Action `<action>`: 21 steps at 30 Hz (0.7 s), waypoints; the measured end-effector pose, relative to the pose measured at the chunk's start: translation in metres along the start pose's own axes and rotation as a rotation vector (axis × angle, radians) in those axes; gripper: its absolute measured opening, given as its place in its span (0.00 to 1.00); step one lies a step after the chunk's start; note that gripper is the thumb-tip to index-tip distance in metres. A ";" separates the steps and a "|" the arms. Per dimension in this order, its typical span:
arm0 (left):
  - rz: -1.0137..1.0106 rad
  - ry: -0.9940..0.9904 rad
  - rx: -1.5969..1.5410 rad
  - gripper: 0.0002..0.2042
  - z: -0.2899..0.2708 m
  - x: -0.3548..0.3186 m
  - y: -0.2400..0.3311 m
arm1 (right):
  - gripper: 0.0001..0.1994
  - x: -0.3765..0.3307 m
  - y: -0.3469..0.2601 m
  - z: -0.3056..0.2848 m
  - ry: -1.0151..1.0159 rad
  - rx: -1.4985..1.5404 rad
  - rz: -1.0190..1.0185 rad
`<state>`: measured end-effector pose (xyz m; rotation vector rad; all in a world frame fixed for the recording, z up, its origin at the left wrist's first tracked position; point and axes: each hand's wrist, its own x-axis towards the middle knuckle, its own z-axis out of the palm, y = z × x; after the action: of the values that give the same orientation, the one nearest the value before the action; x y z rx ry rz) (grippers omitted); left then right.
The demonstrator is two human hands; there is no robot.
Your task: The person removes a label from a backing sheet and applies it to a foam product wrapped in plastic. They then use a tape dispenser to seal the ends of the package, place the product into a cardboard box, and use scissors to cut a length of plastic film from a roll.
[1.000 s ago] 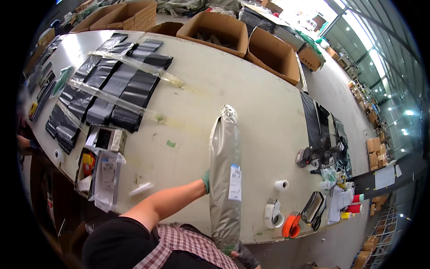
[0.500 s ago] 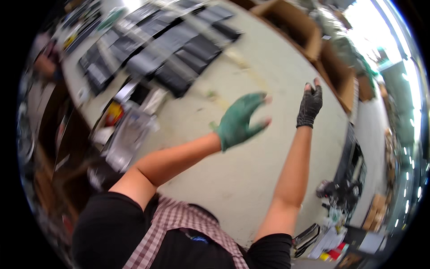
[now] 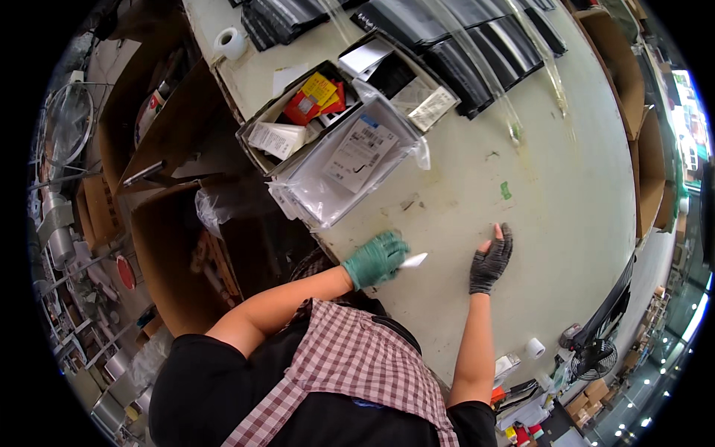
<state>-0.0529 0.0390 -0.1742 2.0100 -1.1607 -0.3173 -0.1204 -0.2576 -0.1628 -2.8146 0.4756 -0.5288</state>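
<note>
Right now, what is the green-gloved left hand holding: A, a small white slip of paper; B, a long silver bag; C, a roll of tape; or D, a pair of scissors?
A: the left hand pinches a small white slip of paper just above the table, while the right hand in a dark fingerless glove rests flat on the table, apart from it.

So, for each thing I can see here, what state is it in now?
Left hand: in a green glove, closed on a small white slip.
Right hand: in a dark fingerless glove, flat on the table, holding nothing.
Clear bags: stacked flat, labels facing up.
Cardboard tray: open, filled with packets.
Tape roll: lying on the table.
</note>
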 end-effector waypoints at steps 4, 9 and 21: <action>-0.025 0.190 -0.358 0.14 -0.032 -0.067 0.019 | 0.19 -0.005 0.004 0.003 0.022 0.043 0.030; -0.758 -0.092 -0.253 0.14 -0.046 -0.195 0.011 | 0.20 -0.008 0.005 0.008 0.008 0.065 0.039; -1.351 0.076 -0.026 0.29 0.064 -0.294 -0.027 | 0.21 -0.016 -0.006 0.013 -0.007 -0.044 -0.097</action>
<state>-0.2334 0.2555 -0.2828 2.4532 0.4169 -0.8659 -0.1282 -0.2445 -0.1778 -2.8927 0.3553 -0.5330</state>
